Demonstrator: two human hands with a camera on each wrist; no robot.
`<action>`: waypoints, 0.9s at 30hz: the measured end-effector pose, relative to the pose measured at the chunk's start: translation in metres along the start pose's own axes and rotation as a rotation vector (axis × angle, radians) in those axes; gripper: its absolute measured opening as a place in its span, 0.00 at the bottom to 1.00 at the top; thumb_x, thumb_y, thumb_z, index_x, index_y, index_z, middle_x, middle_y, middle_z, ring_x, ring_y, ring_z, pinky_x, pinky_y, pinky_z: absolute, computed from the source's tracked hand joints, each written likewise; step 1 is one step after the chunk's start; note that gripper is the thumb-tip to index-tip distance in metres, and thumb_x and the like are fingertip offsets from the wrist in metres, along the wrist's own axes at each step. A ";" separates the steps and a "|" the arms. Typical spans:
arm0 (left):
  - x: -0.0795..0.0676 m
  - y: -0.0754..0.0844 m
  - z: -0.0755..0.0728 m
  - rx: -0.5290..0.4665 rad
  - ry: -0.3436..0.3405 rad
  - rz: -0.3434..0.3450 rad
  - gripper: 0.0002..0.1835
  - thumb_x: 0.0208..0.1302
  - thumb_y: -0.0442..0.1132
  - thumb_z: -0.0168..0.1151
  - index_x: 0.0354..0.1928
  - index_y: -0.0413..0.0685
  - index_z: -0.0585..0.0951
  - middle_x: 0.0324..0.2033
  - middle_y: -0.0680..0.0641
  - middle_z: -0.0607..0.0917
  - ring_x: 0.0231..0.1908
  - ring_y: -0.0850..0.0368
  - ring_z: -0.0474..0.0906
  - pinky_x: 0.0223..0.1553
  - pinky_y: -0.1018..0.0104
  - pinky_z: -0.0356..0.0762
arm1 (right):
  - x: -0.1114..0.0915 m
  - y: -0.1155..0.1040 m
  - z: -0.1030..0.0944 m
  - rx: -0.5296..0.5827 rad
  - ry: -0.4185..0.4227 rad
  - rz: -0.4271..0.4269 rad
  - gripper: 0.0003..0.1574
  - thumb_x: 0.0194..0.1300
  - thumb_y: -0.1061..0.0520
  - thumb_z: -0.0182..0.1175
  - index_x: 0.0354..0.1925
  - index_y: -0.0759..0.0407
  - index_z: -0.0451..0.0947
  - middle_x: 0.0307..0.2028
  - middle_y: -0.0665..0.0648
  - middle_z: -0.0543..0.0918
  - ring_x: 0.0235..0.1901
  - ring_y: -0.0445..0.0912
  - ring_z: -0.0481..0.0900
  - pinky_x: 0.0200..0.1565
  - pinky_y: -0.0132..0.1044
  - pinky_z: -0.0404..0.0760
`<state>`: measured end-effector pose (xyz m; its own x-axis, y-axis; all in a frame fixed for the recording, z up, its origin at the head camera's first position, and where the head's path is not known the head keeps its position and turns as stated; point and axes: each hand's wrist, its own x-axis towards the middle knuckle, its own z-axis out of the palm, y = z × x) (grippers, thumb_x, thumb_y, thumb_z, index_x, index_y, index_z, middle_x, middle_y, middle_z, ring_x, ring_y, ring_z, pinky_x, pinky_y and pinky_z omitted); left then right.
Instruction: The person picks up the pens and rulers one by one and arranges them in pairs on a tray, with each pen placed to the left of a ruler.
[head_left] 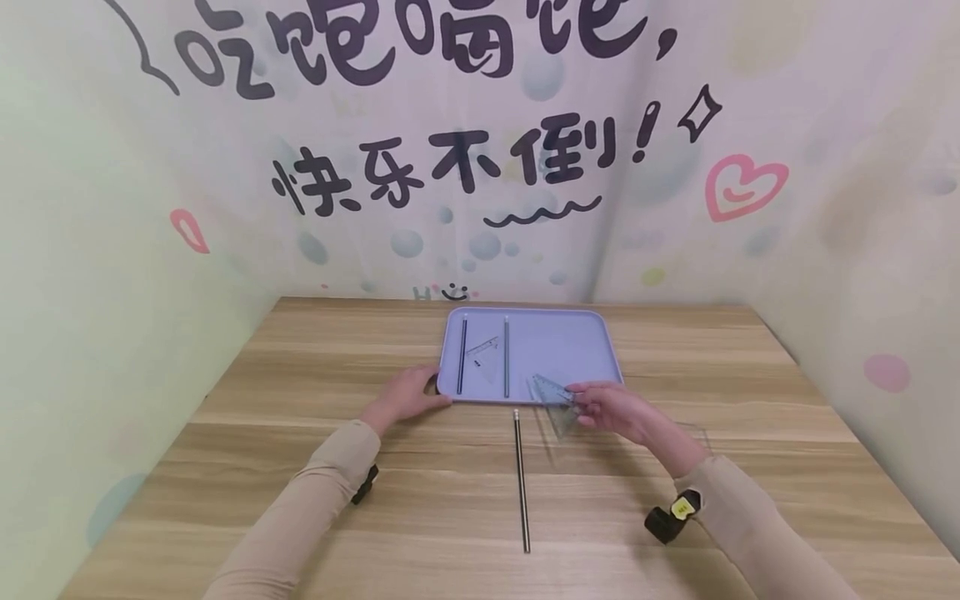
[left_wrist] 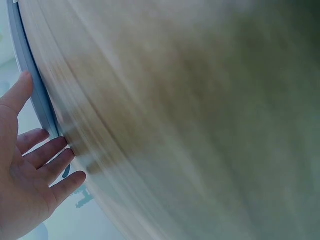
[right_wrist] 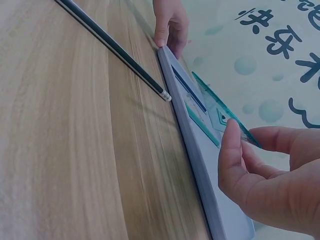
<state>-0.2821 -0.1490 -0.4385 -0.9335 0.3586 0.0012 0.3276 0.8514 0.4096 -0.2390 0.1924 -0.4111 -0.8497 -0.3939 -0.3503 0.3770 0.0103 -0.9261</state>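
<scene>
My right hand (head_left: 615, 410) pinches a clear, teal-tinted set square (right_wrist: 220, 111) between thumb and fingers, over the near edge of a lavender tray (head_left: 564, 346). Inside the tray lie a dark pencil (head_left: 462, 357) by the left side, a second clear set square (head_left: 482, 360), and a grey-green pencil (head_left: 506, 358). My left hand (head_left: 408, 393) is at the tray's near left corner, thumb along the front rim and fingers by the left side. Seen in the left wrist view, its fingers (left_wrist: 46, 152) are spread and fairly straight.
A dark striped pencil (head_left: 522, 492) lies on the wooden table (head_left: 442, 517), its eraser end towards the tray. A thin transparent outline (head_left: 693, 431) shows on the table beside my right forearm, partly hidden by it. A printed cloth wall (head_left: 450, 242) stands behind the table.
</scene>
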 end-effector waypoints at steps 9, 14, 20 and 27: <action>0.000 0.002 -0.001 0.001 -0.005 -0.004 0.34 0.53 0.53 0.64 0.59 0.42 0.70 0.55 0.40 0.74 0.57 0.46 0.69 0.58 0.53 0.66 | 0.007 -0.003 0.002 0.036 0.004 0.007 0.28 0.65 0.68 0.42 0.62 0.78 0.51 0.33 0.52 0.71 0.31 0.38 0.74 0.37 0.26 0.79; 0.001 0.001 -0.001 0.006 0.002 0.005 0.33 0.54 0.52 0.64 0.59 0.42 0.70 0.54 0.40 0.75 0.56 0.45 0.69 0.58 0.53 0.66 | 0.012 -0.003 0.004 0.036 0.022 -0.007 0.30 0.64 0.69 0.42 0.62 0.78 0.50 0.35 0.53 0.70 0.32 0.38 0.73 0.38 0.26 0.79; -0.002 0.001 -0.001 0.007 0.018 0.025 0.32 0.54 0.51 0.63 0.57 0.40 0.71 0.54 0.39 0.75 0.55 0.43 0.70 0.57 0.51 0.67 | 0.020 -0.004 0.007 0.085 0.057 -0.024 0.29 0.65 0.70 0.40 0.63 0.79 0.49 0.38 0.55 0.70 0.32 0.38 0.73 0.37 0.25 0.79; -0.001 0.001 0.000 -0.009 0.003 0.010 0.32 0.55 0.51 0.63 0.58 0.41 0.70 0.55 0.39 0.74 0.56 0.44 0.68 0.58 0.52 0.65 | 0.026 -0.010 0.008 0.102 0.091 -0.029 0.29 0.65 0.70 0.40 0.63 0.80 0.49 0.35 0.54 0.71 0.30 0.37 0.74 0.36 0.25 0.79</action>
<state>-0.2807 -0.1482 -0.4378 -0.9304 0.3664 0.0079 0.3359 0.8440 0.4181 -0.2619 0.1741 -0.4101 -0.8891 -0.3074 -0.3392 0.3833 -0.0950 -0.9187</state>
